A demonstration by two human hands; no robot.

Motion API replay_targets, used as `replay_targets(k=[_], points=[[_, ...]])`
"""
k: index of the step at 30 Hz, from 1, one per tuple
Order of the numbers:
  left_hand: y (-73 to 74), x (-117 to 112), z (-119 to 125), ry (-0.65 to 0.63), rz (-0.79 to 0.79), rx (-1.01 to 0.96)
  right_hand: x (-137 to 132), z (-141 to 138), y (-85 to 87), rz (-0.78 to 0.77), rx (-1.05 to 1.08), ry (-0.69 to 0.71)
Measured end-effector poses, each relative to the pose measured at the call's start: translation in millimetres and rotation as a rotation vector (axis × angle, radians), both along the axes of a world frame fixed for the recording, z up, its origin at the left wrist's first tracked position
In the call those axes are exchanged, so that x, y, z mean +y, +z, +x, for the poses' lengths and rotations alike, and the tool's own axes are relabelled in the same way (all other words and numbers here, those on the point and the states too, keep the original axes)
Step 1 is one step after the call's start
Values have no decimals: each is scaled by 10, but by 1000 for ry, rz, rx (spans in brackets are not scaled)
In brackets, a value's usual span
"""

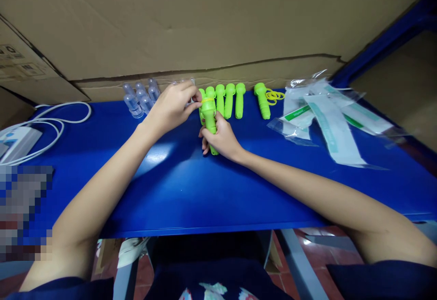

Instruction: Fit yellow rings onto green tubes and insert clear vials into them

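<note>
My right hand is wrapped round a lime-green flashlight-shaped plastic tube, held tilted above the blue table with its wide head away from me. At that head, my left hand pinches a thin yellow band, which lies across the green plastic. Just behind my hands, several more lime-green tubes form a row on the table; the left ones are partly covered. Another green tube lies apart to the right, beside loose yellow bands.
Several small clear bottles stand left of my left hand. Clear plastic packets with green print are piled on the right. A white cable coils on the left by a white box. Cardboard walls the back of the blue table.
</note>
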State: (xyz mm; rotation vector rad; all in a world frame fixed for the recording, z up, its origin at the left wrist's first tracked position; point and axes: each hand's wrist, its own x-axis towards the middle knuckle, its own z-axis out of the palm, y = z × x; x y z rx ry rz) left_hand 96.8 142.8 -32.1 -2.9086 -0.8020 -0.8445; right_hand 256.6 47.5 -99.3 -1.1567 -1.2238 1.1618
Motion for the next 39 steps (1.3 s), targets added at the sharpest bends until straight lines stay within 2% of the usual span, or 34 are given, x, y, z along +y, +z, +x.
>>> replay_targets(k=[6, 13, 21, 27, 30, 34, 39], points=[[-70, -158, 105, 116, 189, 79, 8, -8, 8, 6, -64, -33], [-135, -257, 206, 116, 208, -1, -1, -2, 0, 29, -85, -31], [-65, -193, 156, 51, 225, 128, -5, -5, 4, -21, -99, -10], [43, -188, 84, -55, 182, 234, 4, -25, 21, -71, -87, -19], [87, -199, 72, -61, 163, 258, 7, -28, 31, -69, -93, -23], [122, -205, 39, 19, 144, 251, 38, 13, 36, -35, -248, -72], [209, -200, -31, 106, 89, 241, 84, 94, 12, 115, -508, -103]])
